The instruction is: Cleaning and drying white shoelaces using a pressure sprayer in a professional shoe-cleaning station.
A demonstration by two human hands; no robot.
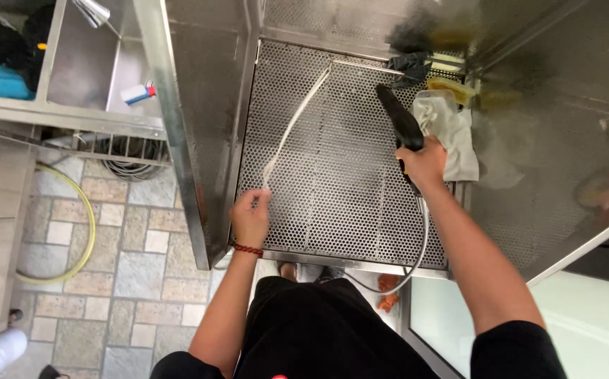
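My right hand (424,163) grips a black spray nozzle (398,119) on a metal hose (424,238), its tip aimed toward the far side of a perforated steel tray (332,196). My left hand (250,217), with a red bead bracelet at the wrist, pinches the near end of a long thin white strip (296,123) that lies diagonally across the tray.
A white cloth (452,133) and a dark rag (410,67) lie at the tray's far right, beside a yellow sponge (452,84). Steel walls flank the tray. A steel sink (101,63) with a small bottle (138,92) stands left. A yellow hose (87,210) loops on the tiled floor.
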